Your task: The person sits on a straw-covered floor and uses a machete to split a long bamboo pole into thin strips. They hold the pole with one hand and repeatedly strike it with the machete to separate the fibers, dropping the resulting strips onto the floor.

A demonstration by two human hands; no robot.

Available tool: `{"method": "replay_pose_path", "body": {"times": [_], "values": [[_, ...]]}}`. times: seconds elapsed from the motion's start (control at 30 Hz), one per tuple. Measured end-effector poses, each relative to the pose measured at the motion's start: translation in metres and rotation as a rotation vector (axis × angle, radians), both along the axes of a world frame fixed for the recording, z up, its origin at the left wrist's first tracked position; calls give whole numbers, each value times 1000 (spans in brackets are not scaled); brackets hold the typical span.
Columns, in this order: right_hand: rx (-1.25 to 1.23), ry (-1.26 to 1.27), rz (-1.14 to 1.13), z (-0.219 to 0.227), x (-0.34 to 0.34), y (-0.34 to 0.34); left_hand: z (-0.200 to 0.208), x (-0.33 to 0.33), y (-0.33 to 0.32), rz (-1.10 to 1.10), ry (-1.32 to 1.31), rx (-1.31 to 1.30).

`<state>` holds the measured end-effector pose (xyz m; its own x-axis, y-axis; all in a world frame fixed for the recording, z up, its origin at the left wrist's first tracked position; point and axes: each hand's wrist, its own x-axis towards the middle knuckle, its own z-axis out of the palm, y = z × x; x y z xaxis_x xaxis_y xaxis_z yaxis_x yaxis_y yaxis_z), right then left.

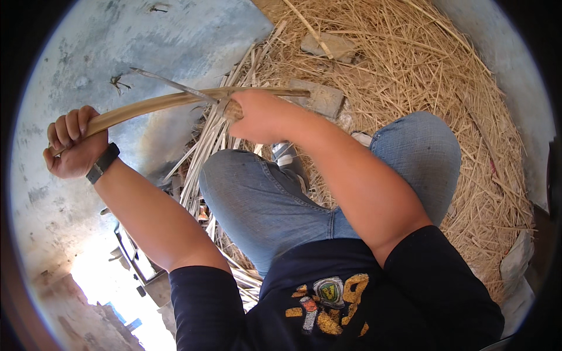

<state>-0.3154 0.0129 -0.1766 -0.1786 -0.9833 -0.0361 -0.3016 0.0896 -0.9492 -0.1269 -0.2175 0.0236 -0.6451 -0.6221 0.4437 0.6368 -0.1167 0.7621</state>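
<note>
A long split bamboo strip (140,109) stretches across the upper left of the head view, bowed slightly. Its left end is wrapped in the fingers of my left hand (75,140), which is raised near the wall. My right hand (257,115) is closed around the short wooden handle of a knife (170,83). The narrow blade points up and left and crosses the strip close to that hand; whether its edge bites into the bamboo I cannot tell. Toward its right end, the strip passes behind my right hand and lies over a grey block (325,100).
Straw-like shavings (410,64) cover the floor ahead and to the right. Another flat block (329,47) lies among them. Long pale strips (190,169) are piled beside my left knee. A worn blue-white wall (146,35) stands at left, with bright light below it.
</note>
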Motion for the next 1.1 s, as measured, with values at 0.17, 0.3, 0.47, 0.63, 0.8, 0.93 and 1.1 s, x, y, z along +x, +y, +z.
{"method": "replay_pose_path", "body": {"times": [0.17,0.3,0.47,0.63,0.8,0.93,1.1], "values": [[326,-137,65,-43,-28,-2,4,-12,9,-90,19,-21],[326,-56,34,-37,-25,0,0,-1,6,-168,36,-38],[255,-106,133,-9,-24,6,-3,-5,6,-172,26,-74],[358,-86,-78,-59,-27,3,4,-16,16,-203,16,-67],[208,-11,35,-23,-7,8,-3,0,10,-187,37,-53],[-52,-126,-69,-31,20,-3,1,-11,9,-239,26,-71],[354,-128,-243,-107,-8,2,1,-8,9,-61,33,-40]]}}
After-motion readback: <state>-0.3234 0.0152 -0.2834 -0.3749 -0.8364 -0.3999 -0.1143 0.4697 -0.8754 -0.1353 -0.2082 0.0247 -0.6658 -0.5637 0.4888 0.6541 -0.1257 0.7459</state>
